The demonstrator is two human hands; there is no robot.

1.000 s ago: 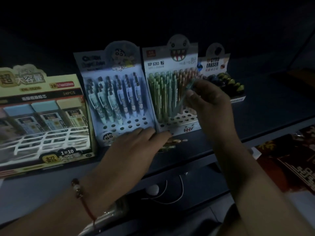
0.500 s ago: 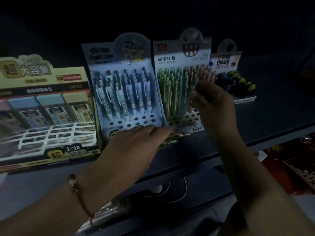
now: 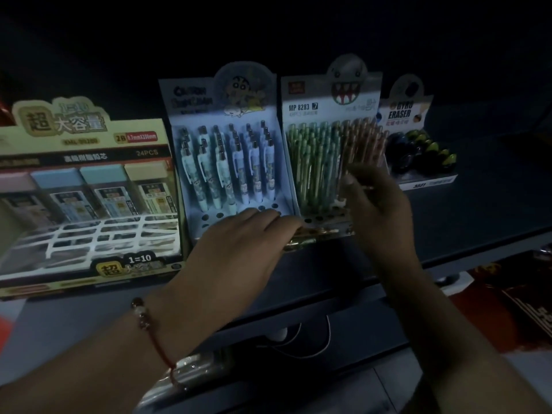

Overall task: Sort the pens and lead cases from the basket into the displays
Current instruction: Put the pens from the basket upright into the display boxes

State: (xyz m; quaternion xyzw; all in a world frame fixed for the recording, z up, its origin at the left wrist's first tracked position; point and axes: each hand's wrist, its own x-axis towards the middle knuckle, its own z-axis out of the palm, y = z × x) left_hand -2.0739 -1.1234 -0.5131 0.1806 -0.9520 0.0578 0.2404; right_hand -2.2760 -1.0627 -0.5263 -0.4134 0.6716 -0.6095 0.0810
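Centre of frame: the left hand (image 3: 239,243), fingers pressed together, holds a bundle of pens (image 3: 310,237) against the front edge of the shark pen display (image 3: 331,150). Just right, the right hand (image 3: 373,204) appears to pinch one pen in that display; dim light obscures the grip.

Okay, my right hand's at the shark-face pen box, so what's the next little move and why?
Probably lower the pen in your right hand into a free hole at the front of the MP 8283 display. The hand pinches it just above the empty front holes, while the rows behind look full. Your left hand holds more pens on the shelf.
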